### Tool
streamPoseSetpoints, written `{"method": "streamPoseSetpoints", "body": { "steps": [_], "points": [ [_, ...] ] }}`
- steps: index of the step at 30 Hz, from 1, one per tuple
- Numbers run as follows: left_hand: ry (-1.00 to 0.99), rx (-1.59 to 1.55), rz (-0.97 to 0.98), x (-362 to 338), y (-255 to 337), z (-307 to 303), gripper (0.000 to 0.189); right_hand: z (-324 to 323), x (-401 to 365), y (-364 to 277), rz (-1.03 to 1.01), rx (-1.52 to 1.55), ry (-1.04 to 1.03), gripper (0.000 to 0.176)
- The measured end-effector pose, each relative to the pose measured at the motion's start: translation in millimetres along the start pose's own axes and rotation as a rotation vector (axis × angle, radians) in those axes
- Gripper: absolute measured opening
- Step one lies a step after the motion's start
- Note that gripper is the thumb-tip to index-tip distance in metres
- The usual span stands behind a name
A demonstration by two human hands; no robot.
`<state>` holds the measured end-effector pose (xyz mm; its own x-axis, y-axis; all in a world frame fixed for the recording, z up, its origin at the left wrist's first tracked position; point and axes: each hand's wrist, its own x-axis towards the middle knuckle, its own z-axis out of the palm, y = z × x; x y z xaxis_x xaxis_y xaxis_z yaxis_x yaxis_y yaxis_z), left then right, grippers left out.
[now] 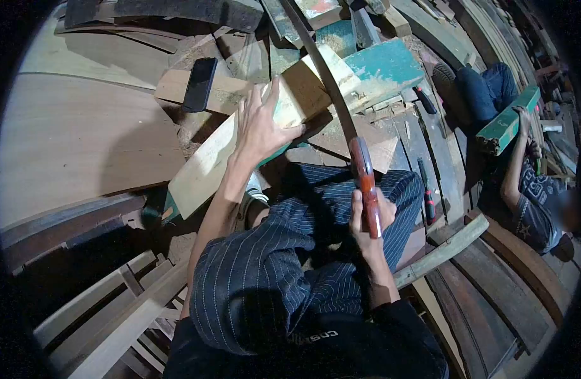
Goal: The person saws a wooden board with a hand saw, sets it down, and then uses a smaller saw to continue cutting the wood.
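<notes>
My left hand (263,126) presses on a pale wooden beam (208,161), fingers spread over its upper face and edge. That beam runs diagonally from the lower left to the upper right. In my right hand (374,211) is the red-brown handle of a hand saw (338,104), fingers wrapped round it. The long, narrow blade crosses the beam near its right end and reaches the top of the view. Beyond the blade lies a green-painted wooden piece (385,66). Whether the teeth have cut into the wood cannot be made out.
A dark phone (200,84) rests on a wood block behind my left hand. Red-and-black tools (429,205) lie on planks at the right. Farther right, another person (537,196) holds a green beam (509,121). A large board (82,142) spans the left; slatted wood stands lower left.
</notes>
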<state>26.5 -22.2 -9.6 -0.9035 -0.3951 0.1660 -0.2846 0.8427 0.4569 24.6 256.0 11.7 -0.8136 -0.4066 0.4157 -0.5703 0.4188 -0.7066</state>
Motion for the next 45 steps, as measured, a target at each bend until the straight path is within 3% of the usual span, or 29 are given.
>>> {"method": "streamPoseSetpoints", "body": {
  "steps": [4, 7, 10, 13, 15, 17, 19, 23, 25, 27, 29, 31, 34, 35, 36, 37, 39, 42, 44, 45],
  "points": [
    [0.047, 0.051, 0.045, -1.7, -1.8, 1.5, 0.113, -23.2, -14.5, 4.9, 0.175, 0.104, -0.053, 0.016],
    [0.02, 0.037, 0.038, -1.4, -4.3, 1.8, 0.114, -70.3, -69.9, 11.6, -0.02, -0.122, -0.181, 0.016],
    [-0.003, -0.052, 0.013, -1.6, -3.7, 0.3, 0.114, -113.7, -116.3, 3.4, 0.059, -0.104, -0.244, 0.019],
    [-0.023, -0.058, 0.043, -4.2, 0.1, -1.4, 0.114, -110.8, -111.8, -11.6, 0.051, -0.073, -0.208, 0.018],
    [-0.055, -0.019, 0.088, -9.3, 2.8, -0.3, 0.114, -86.9, -76.5, -15.5, 0.006, -0.125, -0.23, 0.016],
    [-0.033, -0.003, 0.087, -11.3, 5.8, -2.2, 0.113, -45.7, -30.6, -23.7, 0.118, -0.032, -0.122, 0.017],
    [0.02, -0.033, 0.038, -9.5, 8.8, -0.1, 0.111, -18.5, 16.6, -38.2, 0.061, -0.078, -0.06, 0.018],
    [0.066, 0.029, 0.067, -9.2, 8.3, -0.1, 0.104, -29.7, 8.0, -38.4, 0.228, 0.007, -0.21, 0.015],
    [0.084, -0.004, 0.088, -7.8, 4.0, 1.6, 0.103, -42.8, -16.5, -28.6, 0.043, -0.044, -0.129, 0.015],
    [0.078, 0.004, 0.087, -7.4, -0.2, 5.8, 0.108, -79.1, -60.7, -20.9, 0.093, -0.197, -0.246, 0.013],
    [0.082, 0.005, 0.098, -7.8, 0.5, 5.0, 0.108, -105.7, -100.5, -17.2, 0.01, -0.106, -0.164, 0.015],
    [0.051, -0.035, 0.103, -7.4, 1.0, 2.6, 0.106, -131.0, -115.9, -35.8, 0.163, -0.123, -0.24, 0.02],
    [0.058, -0.027, 0.153, -6.6, -0.5, 1.1, 0.105, -104.1, -87.2, -50.5, 0.265, -0.039, -0.08, 0.019],
    [0.054, -0.024, 0.152, -7.7, 0.0, 1.0, 0.105, -93.3, -74.7, -44.2, 0.35, -0.082, -0.209, 0.02],
    [0.052, -0.02, 0.151, -8.4, 0.4, 1.7, 0.106, -65.1, -35.2, -49.0, 0.127, -0.118, -0.133, 0.019],
    [0.053, -0.014, 0.15, -8.2, 0.2, 2.4, 0.107, -42.2, -11.8, -43.7, 0.086, -0.058, -0.114, 0.014],
    [0.023, 0.004, 0.104, -9.9, 3.0, 1.5, 0.107, -17.2, 40.2, -60.0, 0.203, 0.143, -0.089, 0.015],
    [0.033, 0.019, 0.088, -7.8, 4.5, 1.3, 0.107, -32.6, 8.7, -43.2, 0.348, 0.142, -0.137, 0.013],
    [0.063, 0.036, 0.095, -6.3, 3.0, 2.2, 0.106, -66.7, -22.6, -55.4, 0.182, -0.075, -0.169, 0.016],
    [0.069, 0.045, 0.09, -9.5, 2.6, 3.1, 0.106, -87.0, -50.6, -55.0, 0.195, -0.12, -0.184, 0.018]
  ]
}}
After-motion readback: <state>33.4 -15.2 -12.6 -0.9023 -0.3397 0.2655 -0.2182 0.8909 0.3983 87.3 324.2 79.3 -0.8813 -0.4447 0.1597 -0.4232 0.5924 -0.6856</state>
